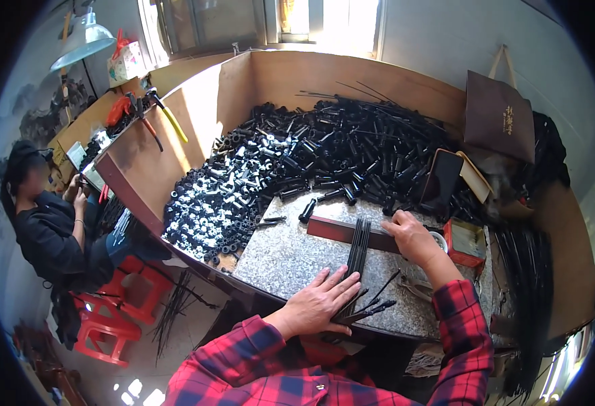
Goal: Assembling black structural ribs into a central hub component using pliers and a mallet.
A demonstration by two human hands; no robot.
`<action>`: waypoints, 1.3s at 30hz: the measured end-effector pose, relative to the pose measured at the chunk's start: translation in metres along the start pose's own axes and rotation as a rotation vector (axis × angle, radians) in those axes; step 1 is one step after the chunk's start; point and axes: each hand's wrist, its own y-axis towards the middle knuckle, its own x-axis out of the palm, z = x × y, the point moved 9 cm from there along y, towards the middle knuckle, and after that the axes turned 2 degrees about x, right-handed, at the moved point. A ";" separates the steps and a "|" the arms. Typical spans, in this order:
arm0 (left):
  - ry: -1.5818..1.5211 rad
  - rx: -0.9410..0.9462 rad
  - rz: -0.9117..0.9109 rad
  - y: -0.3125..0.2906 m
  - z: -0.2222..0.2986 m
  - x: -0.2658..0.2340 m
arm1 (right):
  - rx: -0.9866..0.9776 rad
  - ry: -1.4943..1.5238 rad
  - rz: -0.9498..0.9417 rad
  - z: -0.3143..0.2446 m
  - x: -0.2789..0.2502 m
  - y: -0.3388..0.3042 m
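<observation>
On the stone slab (290, 260), left hand (317, 304) flat on black rods (358, 254) — right hand (411, 233) gripping wooden bar (338, 230).

One head-worn fisheye view looks steeply down, close over the stone worktop (290, 257).

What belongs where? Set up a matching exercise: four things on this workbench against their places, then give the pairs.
1. left hand
2. right hand
3. orange box
4. black tube pile

A. far half of the bench
B. flat on the near ends of the black rods
C. right of the right hand
D. at the dark red bar

Pairs: 1-B, 2-D, 3-C, 4-A
</observation>
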 end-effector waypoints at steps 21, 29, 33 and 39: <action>-0.016 0.000 0.016 -0.002 -0.004 0.002 | -0.065 -0.038 -0.011 -0.005 -0.002 0.000; -0.026 0.006 0.018 0.002 -0.001 -0.001 | -0.111 -0.132 -0.015 -0.006 -0.002 0.001; -0.020 0.008 0.023 0.002 -0.001 -0.002 | -0.120 -0.119 -0.019 -0.009 0.004 0.003; 0.013 0.020 0.055 0.001 -0.001 -0.006 | -0.105 -0.091 0.021 -0.014 -0.004 0.007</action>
